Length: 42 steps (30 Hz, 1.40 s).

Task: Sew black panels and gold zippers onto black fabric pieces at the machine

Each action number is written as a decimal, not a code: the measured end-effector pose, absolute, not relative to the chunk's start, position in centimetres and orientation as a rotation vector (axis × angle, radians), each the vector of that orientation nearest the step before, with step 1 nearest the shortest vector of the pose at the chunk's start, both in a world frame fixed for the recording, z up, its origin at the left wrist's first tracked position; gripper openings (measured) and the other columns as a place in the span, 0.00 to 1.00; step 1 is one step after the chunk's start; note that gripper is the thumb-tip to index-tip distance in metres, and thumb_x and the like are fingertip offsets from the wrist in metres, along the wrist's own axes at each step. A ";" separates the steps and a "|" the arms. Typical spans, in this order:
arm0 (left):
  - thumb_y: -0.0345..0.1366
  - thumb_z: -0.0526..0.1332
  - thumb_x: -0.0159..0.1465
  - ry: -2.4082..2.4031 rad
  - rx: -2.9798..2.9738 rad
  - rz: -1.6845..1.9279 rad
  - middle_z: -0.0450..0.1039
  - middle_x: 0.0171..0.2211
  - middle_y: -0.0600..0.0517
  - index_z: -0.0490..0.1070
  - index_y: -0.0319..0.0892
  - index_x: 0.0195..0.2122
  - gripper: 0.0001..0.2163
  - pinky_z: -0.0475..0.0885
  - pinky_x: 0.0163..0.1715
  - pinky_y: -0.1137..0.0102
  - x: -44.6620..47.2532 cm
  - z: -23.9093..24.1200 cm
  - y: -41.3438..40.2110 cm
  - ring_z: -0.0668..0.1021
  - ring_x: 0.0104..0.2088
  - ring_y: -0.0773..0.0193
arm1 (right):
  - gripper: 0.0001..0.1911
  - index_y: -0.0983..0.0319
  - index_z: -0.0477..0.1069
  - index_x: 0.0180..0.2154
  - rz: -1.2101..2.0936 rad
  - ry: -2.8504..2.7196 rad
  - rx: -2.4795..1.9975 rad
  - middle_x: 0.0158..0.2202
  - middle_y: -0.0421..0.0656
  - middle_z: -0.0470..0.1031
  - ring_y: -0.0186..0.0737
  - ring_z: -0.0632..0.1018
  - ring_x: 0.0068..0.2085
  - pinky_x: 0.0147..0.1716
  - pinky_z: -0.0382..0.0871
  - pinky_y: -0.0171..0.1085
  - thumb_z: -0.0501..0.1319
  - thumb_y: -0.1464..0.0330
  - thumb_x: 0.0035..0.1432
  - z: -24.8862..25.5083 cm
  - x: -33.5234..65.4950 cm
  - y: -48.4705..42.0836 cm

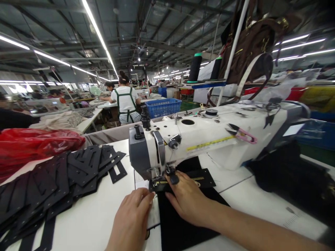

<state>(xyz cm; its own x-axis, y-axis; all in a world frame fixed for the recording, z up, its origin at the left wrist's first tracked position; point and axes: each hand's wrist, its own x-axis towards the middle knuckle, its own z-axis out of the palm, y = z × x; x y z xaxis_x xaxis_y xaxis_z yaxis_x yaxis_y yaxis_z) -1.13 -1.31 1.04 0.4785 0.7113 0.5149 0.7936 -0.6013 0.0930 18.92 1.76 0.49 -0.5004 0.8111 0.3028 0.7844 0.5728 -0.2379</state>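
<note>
A white sewing machine (220,132) stands in front of me. Under its presser foot lies a black strip with a gold zipper (206,177), on top of black fabric (183,230). My right hand (188,198) rests flat over strip and fabric, fingers spread, the fingertips close by the needle area. Beside the strip's left end, my left hand (132,214) is closed, thumb against the curled fingers; whether it pinches the strip's corner is hidden. Pink-handled thread snips (242,134) lie on the machine arm, above a yellow measuring tape (209,143).
Many black slotted pieces (83,164) are heaped on the left of the white table (86,223), near a red plastic bag (39,146). Dark fabric (290,177) lies at right. Thread cones (195,68) stand behind the machine. Further back are a blue crate (163,107) and a co-worker (125,99).
</note>
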 end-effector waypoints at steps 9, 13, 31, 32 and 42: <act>0.36 0.53 0.64 -1.410 -2.531 -0.759 0.69 0.47 0.43 0.65 0.42 0.50 0.14 0.73 0.40 0.58 -0.8 1.0 -4.9 0.74 0.44 0.53 | 0.27 0.75 0.54 0.58 0.006 -2.459 -1.346 0.61 0.57 0.52 0.49 0.54 0.62 0.58 0.52 0.50 0.50 0.66 0.61 0.3 21.2 -2.1; 0.41 0.58 0.60 -1.447 -2.522 -0.698 0.65 0.52 0.41 0.63 0.41 0.53 0.20 0.66 0.49 0.50 0.3 0.4 -5.3 0.68 0.52 0.48 | 0.25 0.69 0.51 0.60 -0.073 -2.471 -1.090 0.61 0.51 0.54 0.43 0.55 0.62 0.57 0.56 0.46 0.47 0.72 0.62 0.8 22.5 -5.9; 0.51 0.58 0.58 -2.504 -2.503 -2.091 0.65 0.19 0.59 0.59 0.43 0.29 0.16 0.61 0.23 0.75 -0.4 2.4 -9.7 0.68 0.21 0.67 | 0.17 0.60 0.65 0.27 0.949 -1.545 -1.392 0.23 0.38 0.68 0.36 0.71 0.27 0.27 0.65 0.32 0.56 0.53 0.56 1.4 26.9 -7.3; 0.52 0.58 0.58 -2.539 -2.478 -2.159 0.64 0.18 0.59 0.59 0.43 0.30 0.17 0.59 0.23 0.76 -0.8 2.3 -10.0 0.67 0.20 0.68 | 0.17 0.60 0.64 0.25 0.953 -1.534 -1.388 0.22 0.37 0.66 0.36 0.70 0.26 0.25 0.64 0.32 0.56 0.53 0.55 1.3 26.7 -7.3; 0.48 0.66 0.52 -2.624 -2.531 -2.221 0.74 0.34 0.50 0.67 0.44 0.47 0.24 0.69 0.32 0.70 -5.9 4.8 -15.6 0.76 0.34 0.59 | 0.17 0.59 0.66 0.25 1.187 -1.837 -1.201 0.23 0.41 0.72 0.41 0.75 0.27 0.26 0.70 0.34 0.57 0.52 0.52 0.5 20.3 -8.5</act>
